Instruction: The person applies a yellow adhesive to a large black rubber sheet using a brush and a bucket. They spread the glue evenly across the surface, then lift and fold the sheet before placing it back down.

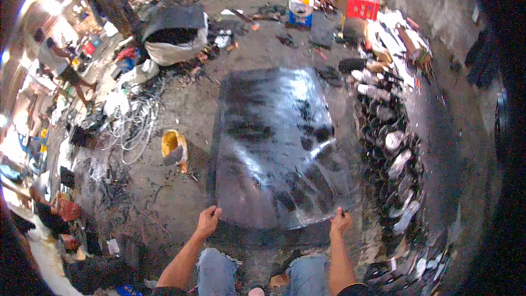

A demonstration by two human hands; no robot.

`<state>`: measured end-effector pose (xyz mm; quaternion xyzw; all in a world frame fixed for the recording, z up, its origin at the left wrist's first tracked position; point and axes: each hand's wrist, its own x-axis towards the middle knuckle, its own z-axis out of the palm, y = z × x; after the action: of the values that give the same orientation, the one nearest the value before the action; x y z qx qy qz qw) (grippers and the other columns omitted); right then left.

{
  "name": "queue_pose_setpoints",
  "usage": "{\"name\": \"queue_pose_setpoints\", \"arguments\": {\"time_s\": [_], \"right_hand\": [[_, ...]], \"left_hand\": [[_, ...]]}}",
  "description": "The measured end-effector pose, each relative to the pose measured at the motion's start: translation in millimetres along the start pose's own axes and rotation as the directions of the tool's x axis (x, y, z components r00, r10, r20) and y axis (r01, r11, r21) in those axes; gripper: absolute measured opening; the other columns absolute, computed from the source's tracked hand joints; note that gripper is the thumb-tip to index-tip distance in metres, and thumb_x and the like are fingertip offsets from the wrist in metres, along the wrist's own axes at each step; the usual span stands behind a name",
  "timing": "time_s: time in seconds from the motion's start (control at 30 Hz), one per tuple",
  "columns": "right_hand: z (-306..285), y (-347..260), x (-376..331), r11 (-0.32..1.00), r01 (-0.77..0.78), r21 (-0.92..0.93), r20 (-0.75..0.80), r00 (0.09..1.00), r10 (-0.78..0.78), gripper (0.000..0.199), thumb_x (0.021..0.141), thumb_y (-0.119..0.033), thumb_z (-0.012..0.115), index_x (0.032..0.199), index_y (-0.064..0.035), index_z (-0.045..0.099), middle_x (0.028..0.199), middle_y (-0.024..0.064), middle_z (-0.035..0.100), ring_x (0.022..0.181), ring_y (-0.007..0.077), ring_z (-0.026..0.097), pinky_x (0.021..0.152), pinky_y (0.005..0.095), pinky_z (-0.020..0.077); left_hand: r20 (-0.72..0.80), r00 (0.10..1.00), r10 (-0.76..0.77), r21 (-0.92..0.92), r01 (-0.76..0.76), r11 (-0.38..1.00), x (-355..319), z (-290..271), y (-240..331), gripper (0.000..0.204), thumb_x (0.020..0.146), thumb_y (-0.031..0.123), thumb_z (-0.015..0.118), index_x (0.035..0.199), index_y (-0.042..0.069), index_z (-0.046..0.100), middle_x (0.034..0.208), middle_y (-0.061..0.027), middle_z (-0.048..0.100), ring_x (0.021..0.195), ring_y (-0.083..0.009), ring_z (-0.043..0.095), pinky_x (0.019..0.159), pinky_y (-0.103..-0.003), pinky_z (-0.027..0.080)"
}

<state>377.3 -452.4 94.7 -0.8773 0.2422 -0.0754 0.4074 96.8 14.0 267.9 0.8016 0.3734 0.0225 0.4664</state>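
A large, thin, glossy sheet [268, 142], dark and see-through-looking like plastic film, stretches out in front of my knees and catches bright light. Beneath it a dark matte sheet [263, 235] shows along the near edge. My left hand [209, 221] is closed in a pinch on the glossy sheet's near left corner. At the near right corner my right hand [340, 221] pinches the same sheet. Its near edge sags a little between the two hands. Both forearms reach forward on either side of my knees.
Left of the sheet stands a cut-open yellow container [172, 145] with something grey in it. Pale tangled cord [134, 126] lies farther left. Piled shoe soles [392, 142] line the right side. A red crate [361, 6] and people are farther off.
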Motion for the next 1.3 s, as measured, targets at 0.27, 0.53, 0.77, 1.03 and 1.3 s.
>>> {"name": "queue_pose_setpoints", "arguments": {"time_s": [0.27,0.53,0.77,1.03,1.3], "right_hand": [[-133.5,-295.1,-0.7,0.931,0.328,-0.161,0.151,0.94,-0.305,0.047,0.088,-0.03,0.076,0.074,0.0112,0.061,0.067,0.0216,0.059,0.067,0.0407,0.06,0.067,0.0533,0.047],[-201.2,-435.1,41.8,0.942,-0.181,0.284,0.373,0.925,0.066,0.032,0.091,-0.023,0.073,0.105,0.0041,0.064,0.1,0.0162,0.068,0.085,0.0299,0.065,0.057,0.0437,0.0606],[-226.1,-608.4,95.6,0.911,0.351,0.216,0.265,0.877,-0.4,0.041,0.082,-0.029,0.079,0.079,0.0114,0.068,0.074,0.02,0.069,0.063,0.0301,0.059,0.063,0.0485,0.0491],[-242.3,-1020.9,109.0,0.462,0.881,0.099,0.365,0.4,-0.841,0.049,0.088,-0.036,0.07,0.112,0.0077,0.068,0.106,0.0211,0.069,0.092,0.0333,0.063,0.088,0.0431,0.0477],[-112.4,-1317.5,-101.0,-0.454,0.84,0.297,0.116,-0.504,-0.856,0.041,0.086,-0.016,0.071,0.124,-0.0058,0.063,0.119,0.0156,0.068,0.113,0.0327,0.062,0.097,0.0439,0.0474]], "left_hand": [[0.062,0.971,-0.231,-0.25,0.239,0.938,22.3,-149.4,121.6,0.033,0.101,0.033,0.061,0.095,0.001,0.068,0.079,-0.0017,0.061,0.078,-0.0128,0.056,0.07,-0.036,0.048],[0.048,0.962,-0.269,-0.643,0.236,0.728,25.2,-223.0,298.6,0.03,0.097,0.03,0.067,0.092,0.001,0.071,0.079,0.001,0.061,0.072,-0.0103,0.055,0.066,-0.032,0.048],[-0.076,0.966,-0.248,-0.593,0.156,0.79,44.2,-346.0,365.5,0.029,0.095,0.026,0.068,0.08,0.002,0.067,0.074,0.0034,0.053,0.07,-0.0087,0.048,0.062,-0.031,0.041],[-0.211,0.977,-0.024,-0.786,-0.155,0.598,45.3,-545.6,497.8,0.034,0.097,0.034,0.07,0.102,0.0,0.072,0.088,-0.0039,0.069,0.083,-0.0136,0.063,0.076,-0.032,0.052],[-0.553,0.54,0.635,0.318,-0.568,0.76,212.8,-773.1,532.6,0.043,0.1,0.038,0.063,0.118,-0.001,0.062,0.1,-0.014,0.072,0.091,-0.0296,0.072,0.077,-0.042,0.054]]}}
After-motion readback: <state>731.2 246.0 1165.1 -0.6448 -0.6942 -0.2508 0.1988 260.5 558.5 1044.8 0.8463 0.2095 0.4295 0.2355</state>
